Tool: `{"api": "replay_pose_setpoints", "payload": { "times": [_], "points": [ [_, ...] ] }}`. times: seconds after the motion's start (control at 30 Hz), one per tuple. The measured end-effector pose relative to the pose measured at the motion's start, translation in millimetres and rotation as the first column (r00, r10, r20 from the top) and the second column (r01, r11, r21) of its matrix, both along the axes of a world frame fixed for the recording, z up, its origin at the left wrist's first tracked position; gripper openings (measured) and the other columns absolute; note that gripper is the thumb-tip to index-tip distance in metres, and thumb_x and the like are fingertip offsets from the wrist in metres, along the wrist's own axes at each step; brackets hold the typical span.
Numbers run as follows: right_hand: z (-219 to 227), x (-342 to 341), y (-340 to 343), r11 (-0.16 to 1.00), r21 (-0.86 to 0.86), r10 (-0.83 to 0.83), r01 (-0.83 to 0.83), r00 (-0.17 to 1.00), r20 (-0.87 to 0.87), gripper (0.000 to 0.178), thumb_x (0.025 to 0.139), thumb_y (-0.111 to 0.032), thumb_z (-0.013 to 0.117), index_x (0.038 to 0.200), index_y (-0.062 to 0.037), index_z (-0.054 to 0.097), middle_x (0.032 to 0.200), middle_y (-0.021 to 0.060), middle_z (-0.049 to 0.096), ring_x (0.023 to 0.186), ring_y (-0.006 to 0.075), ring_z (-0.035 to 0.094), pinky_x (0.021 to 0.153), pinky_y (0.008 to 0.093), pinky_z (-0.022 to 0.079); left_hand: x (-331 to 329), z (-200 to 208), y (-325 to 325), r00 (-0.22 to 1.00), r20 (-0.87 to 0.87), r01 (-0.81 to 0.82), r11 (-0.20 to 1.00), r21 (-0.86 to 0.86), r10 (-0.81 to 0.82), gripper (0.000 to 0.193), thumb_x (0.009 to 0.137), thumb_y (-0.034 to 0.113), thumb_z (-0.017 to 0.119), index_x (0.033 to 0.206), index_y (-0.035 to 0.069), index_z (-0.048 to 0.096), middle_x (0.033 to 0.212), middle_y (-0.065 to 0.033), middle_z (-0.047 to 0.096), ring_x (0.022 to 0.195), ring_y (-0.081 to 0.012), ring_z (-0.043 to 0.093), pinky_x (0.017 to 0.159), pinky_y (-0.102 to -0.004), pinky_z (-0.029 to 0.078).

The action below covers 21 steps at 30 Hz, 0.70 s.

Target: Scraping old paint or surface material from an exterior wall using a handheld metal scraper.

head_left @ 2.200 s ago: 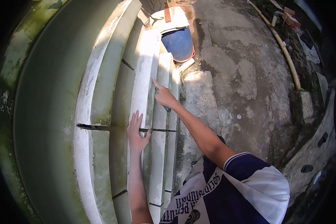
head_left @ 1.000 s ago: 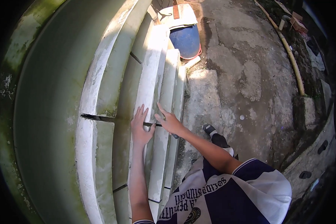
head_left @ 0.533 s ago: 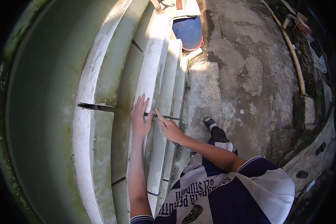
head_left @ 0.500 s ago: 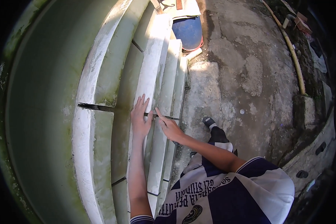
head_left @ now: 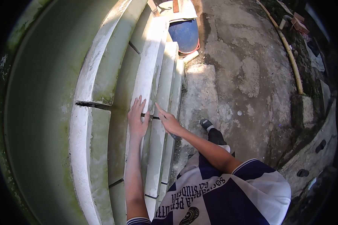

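Observation:
My left hand (head_left: 138,122) lies flat on the white top of a long pale-green slab (head_left: 148,80), fingers spread and pointing away from me. Just to its right, my right hand (head_left: 169,122) is closed round a tool, index finger stretched forward. Only a dark end of the tool (head_left: 174,136) shows below the palm; its kind I cannot make out. Between the two hands, a narrow dark gap (head_left: 150,117) crosses the slab. Other slabs stand alongside in stepped rows, with a wider dark gap (head_left: 92,105) in the outer left one.
A blue barrel (head_left: 184,35) with a flat cover stands beyond the slabs. To the right runs a rough concrete path (head_left: 248,78), with a bamboo pole (head_left: 290,52) along its far side. My shod foot (head_left: 206,124) rests on the path. A smooth green surface (head_left: 37,120) fills the left.
The whole view has shifted slightly. My right hand has turned a little and more of the tool's dark end shows beneath it. My left hand stays on the slab.

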State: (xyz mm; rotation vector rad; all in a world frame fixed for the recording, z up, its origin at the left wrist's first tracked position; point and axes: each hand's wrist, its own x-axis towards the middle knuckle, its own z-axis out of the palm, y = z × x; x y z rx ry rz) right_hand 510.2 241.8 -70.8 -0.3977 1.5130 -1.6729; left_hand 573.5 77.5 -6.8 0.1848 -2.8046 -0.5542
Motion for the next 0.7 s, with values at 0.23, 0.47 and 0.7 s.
{"api": "replay_pose_setpoints", "payload": {
  "times": [0.23,0.47,0.7],
  "points": [
    [-2.4,-63.4,-9.8,0.996,0.02,-0.082,0.085,0.989,-0.124,0.054,0.108,-0.023,0.041,0.161,-0.0258,0.03,0.069,0.0121,0.059,0.04,0.017,0.049,0.044,0.037,0.05,-1.8,2.7,0.3,1.0,0.014,-0.008,1.0,-0.001,0.008,0.056,0.093,0.015,0.064,0.148,0.014,0.052,0.161,-0.0072,0.041,0.151,-0.03,0.034,0.118,-0.0508,0.027],
    [1.3,-64.9,-20.8,0.99,-0.027,-0.137,0.136,0.99,-0.043,0.054,0.11,-0.025,0.041,0.162,-0.0294,0.029,0.056,0.0035,0.047,0.038,0.013,0.044,0.039,0.0333,0.046,0.5,2.0,-0.5,0.999,0.022,-0.031,1.0,-0.002,0.031,0.056,0.093,0.014,0.064,0.147,0.014,0.052,0.161,-0.0079,0.042,0.15,-0.0304,0.036,0.118,-0.05,0.028],
    [2.9,-87.2,-21.3,0.986,-0.007,-0.165,0.166,0.979,-0.123,0.053,0.109,-0.024,0.042,0.161,-0.0297,0.032,0.061,0.0078,0.055,0.039,0.014,0.047,0.039,0.0343,0.047,-0.7,5.8,4.0,0.999,0.03,-0.036,0.999,-0.004,0.036,0.054,0.093,0.015,0.064,0.146,0.013,0.054,0.16,-0.0087,0.043,0.151,-0.0304,0.036,0.118,-0.0499,0.028]
  ]
}}
